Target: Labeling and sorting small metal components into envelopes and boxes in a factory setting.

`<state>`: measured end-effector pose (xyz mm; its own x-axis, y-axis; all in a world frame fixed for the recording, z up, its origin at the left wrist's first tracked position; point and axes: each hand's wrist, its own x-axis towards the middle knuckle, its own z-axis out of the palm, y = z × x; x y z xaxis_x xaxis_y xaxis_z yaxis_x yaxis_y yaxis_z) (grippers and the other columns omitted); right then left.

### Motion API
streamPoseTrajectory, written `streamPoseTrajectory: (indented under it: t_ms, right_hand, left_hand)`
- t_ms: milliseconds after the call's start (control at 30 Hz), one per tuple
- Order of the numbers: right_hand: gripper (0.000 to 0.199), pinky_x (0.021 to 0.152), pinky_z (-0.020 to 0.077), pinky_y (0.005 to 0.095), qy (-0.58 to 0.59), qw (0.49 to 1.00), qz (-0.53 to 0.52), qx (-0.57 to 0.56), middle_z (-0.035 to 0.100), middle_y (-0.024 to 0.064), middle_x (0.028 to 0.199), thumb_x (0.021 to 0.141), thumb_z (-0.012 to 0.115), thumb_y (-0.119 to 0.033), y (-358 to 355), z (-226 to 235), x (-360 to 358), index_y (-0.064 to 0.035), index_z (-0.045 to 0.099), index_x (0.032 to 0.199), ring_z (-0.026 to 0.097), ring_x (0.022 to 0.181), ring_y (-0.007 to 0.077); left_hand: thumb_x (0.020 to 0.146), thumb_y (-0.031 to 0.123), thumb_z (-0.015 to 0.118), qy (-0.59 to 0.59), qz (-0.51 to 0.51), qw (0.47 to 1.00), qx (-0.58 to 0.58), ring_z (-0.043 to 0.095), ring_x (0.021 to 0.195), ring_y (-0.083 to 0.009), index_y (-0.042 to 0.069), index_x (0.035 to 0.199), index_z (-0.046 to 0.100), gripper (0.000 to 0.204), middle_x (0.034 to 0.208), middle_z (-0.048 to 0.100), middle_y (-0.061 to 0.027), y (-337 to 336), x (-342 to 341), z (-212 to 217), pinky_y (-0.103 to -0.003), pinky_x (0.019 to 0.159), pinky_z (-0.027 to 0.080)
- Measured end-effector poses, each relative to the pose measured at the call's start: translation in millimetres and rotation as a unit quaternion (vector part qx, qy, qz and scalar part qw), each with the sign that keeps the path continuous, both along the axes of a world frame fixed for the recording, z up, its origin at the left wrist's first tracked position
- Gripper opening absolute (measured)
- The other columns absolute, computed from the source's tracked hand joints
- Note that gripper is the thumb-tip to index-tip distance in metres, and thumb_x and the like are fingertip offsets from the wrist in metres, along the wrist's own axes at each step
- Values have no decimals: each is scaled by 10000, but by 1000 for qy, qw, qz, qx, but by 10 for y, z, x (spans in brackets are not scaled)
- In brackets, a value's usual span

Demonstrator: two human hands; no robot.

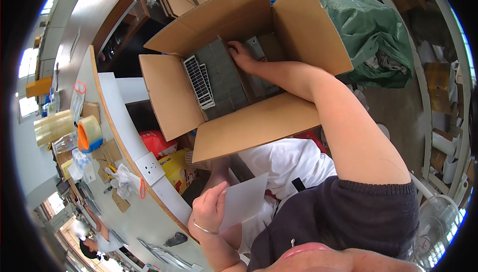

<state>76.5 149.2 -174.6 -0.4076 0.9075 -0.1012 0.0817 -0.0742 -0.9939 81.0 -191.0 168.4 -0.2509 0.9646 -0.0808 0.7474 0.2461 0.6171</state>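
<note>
A large open cardboard box (298, 33) stands in front of me with its flaps spread. Inside lies a dark grey block-like stack (219, 72), with white-framed black grid panels (199, 82) along its left side. My right hand (242, 57) reaches into the box, fingers bent over the stack's right edge. To the right of that hand is a grey panel-like piece (259, 80), partly hidden by my forearm. Low in front of my body, my left hand (210, 209) pinches a whitish, translucent sheet (246, 200) by its left edge.
Left is a worktable (139, 222) with tape rolls (89, 130), plastic bags (127, 180) and a power socket (148, 168) on its side. A green plastic sack (363, 33) sits right of the box. A fan (435, 222) stands at lower right; another person (102, 237) is far left.
</note>
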Motion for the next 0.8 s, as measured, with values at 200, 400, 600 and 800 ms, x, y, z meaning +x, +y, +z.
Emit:
streamPoseTrajectory:
  t_ms: [200, 400, 600, 800]
  right_hand:
    - [383, 943, 398, 375, 40, 999, 13, -21, 557, 193, 1188, 912, 491, -286, -75, 28, 52, -89, 485, 1240, 522, 1118, 344]
    - [465, 974, 376, 400, -12, 995, 81, -54, 527, 207, 1236, 930, 424, -354, -20, 84, 104, -131, 384, 1337, 479, 1170, 374]
    - [502, 1024, 326, 403, -54, 996, 67, -18, 481, 218, 1288, 933, 394, -385, -80, 96, 88, -153, 347, 1375, 435, 1212, 387]
    - [554, 1068, 274, 394, -1, 989, 113, -98, 368, 217, 1393, 942, 368, -407, -62, 39, 65, -134, 281, 1415, 336, 1300, 363]
  left_hand:
    - [851, 57, 606, 6, 24, 999, -33, 600, 594, -233, 10, 934, 657, 109, 734, 633, -126, 11, 0, 18, -294, 556, 470]
    - [830, 22, 607, 17, 20, 998, -60, 595, 584, -273, 4, 956, 636, 130, 718, 614, -139, 36, -23, 26, -317, 527, 471]
    - [836, 25, 603, 28, 22, 996, -79, 595, 593, -268, 7, 950, 638, 121, 730, 620, -133, 67, -30, 21, -315, 534, 469]
    - [840, 31, 601, 35, 22, 995, -91, 609, 613, -269, 8, 945, 638, 114, 754, 632, -139, 99, -18, -3, -318, 549, 476]
